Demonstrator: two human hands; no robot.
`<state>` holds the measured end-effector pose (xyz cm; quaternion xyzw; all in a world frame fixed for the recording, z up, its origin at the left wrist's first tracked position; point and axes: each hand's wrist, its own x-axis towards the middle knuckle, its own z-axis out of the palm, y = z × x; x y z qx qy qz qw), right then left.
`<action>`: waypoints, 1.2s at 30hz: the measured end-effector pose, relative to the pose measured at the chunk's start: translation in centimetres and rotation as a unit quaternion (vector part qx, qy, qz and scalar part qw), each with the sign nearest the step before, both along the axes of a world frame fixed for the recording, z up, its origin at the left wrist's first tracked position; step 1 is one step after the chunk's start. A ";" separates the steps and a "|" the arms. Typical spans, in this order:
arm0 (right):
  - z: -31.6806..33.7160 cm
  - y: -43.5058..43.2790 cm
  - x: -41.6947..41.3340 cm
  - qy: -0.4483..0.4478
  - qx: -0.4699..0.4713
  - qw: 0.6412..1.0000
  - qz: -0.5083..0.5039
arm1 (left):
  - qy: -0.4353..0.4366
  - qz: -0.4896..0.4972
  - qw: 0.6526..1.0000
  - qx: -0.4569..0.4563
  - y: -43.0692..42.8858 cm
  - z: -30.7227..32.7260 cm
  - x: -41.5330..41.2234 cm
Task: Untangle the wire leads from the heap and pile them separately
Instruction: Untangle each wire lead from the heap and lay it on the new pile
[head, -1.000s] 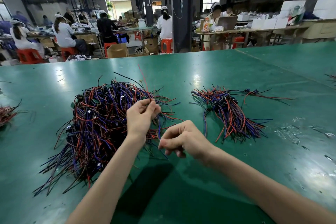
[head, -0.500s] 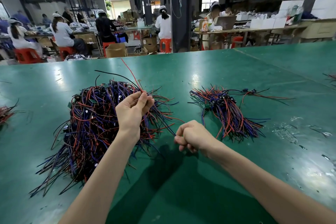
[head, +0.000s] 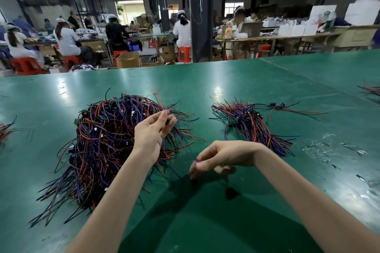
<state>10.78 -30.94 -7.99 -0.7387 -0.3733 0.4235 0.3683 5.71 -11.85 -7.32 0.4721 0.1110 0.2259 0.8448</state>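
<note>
As left hand [head: 151, 131] and right hand [head: 224, 156] pinch it, one lead [head: 190, 151] spans between.

Factory floor: workers [head: 67, 41] at benches [head: 287, 37]

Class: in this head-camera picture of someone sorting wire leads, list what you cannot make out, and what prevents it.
Head view: the wire lead pinched between left hand and right hand is thin and blurred; colour uncertain.
Head view: part of the heap lies behind the left forearm.
Head view: left bundle and right bundle are cut off by the frame edges.
Head view: clear scraps, too small to identify.
</note>
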 end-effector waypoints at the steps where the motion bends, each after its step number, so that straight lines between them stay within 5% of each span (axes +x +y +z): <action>1: 0.2 -0.2 0.2 0.000 0.004 1.000 -0.012 | 0.001 -0.010 1.000 -0.011 -0.1 0.1 0.0; 8: -0.8 2.0 0.4 -0.010 0.235 0.938 -0.256 | 0.016 -0.075 0.997 -0.032 -1.4 0.0 0.0; 17: -2.0 3.4 -0.5 -0.003 0.271 0.916 -0.296 | 0.044 -0.106 0.993 0.043 -2.5 -1.3 0.3; 23: -0.4 1.5 2.7 -0.044 0.312 0.856 -0.410 | 0.092 -0.138 0.976 0.138 -2.9 -1.6 0.4; 27: 1.2 -0.7 6.7 -0.068 0.290 0.821 -0.487 | 0.095 -0.161 0.973 0.136 -3.0 -1.5 0.1; 36: -0.1 -3.3 10.2 -0.129 0.084 0.809 -0.568 | 0.111 -0.159 0.968 0.157 -3.1 -1.9 -0.1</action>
